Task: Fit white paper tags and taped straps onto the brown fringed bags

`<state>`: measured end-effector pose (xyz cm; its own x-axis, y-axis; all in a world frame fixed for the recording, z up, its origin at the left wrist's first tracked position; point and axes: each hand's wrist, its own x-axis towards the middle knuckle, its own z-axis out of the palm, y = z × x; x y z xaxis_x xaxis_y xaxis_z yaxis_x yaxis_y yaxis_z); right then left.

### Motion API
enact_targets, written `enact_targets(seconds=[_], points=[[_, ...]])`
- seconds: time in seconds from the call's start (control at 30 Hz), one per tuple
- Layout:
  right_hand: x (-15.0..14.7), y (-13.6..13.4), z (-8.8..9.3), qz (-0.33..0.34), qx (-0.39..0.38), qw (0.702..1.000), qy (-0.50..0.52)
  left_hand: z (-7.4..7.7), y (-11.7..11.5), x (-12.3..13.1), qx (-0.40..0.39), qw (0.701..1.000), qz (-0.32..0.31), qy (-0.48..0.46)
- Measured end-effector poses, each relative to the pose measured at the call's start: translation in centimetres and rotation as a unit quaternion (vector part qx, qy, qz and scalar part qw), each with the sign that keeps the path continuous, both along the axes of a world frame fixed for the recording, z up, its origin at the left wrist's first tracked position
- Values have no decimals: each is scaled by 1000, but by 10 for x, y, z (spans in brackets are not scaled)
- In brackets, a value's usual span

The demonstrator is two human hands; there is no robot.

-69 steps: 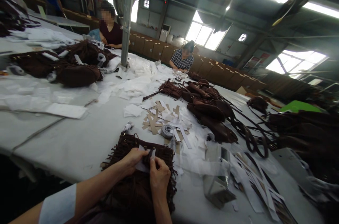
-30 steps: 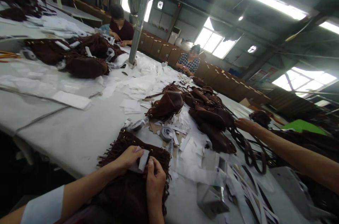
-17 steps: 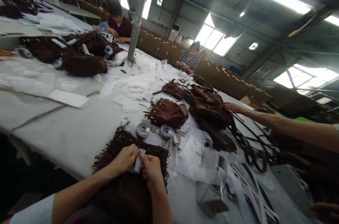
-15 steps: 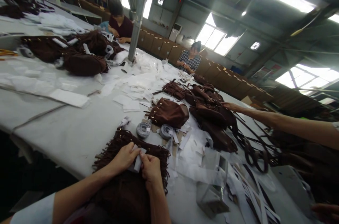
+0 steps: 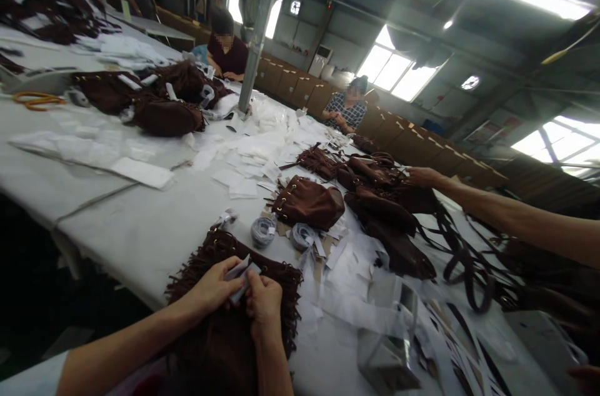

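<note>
A dark brown fringed suede bag (image 5: 220, 333) lies at the near edge of the white table (image 5: 135, 221), under both my hands. My left hand (image 5: 210, 288) is closed, pinching a small white paper strip (image 5: 240, 271) at the bag's top edge. My right hand (image 5: 263, 303) is closed too, its fingertips pressed on the same strip from the right. Two grey tape rolls (image 5: 263, 230) sit just beyond the bag.
A brown bag (image 5: 309, 202) lies past the rolls, with a heap of brown bags and straps (image 5: 389, 208) to its right. A co-worker's arm (image 5: 492, 215) reaches in from the right onto that heap. White paper scraps cover the table; two seated people work far off.
A brown bag landed on the table beyond the tape rolls. The co-worker's arm came in from the right and reached the heap. My hands kept working the white strip on the fringed bag.
</note>
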<state>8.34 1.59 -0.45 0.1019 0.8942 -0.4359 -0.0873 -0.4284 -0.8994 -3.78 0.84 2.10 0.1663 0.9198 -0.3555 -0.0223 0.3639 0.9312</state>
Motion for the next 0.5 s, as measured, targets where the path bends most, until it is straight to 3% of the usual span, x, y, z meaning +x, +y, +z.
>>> enact_targets(seconds=[0.23, 0.37, 0.5], points=[[1, 4, 8, 9, -33, 999, 16, -9, -11, 1, 149, 979, 48, 127], [0, 1, 6, 1, -24, 1000, 19, -18, -24, 2, 222, 946, -4, 238], [3, -1, 5, 6, -20, 999, 33, -27, -29, 4, 245, 910, -74, 325]])
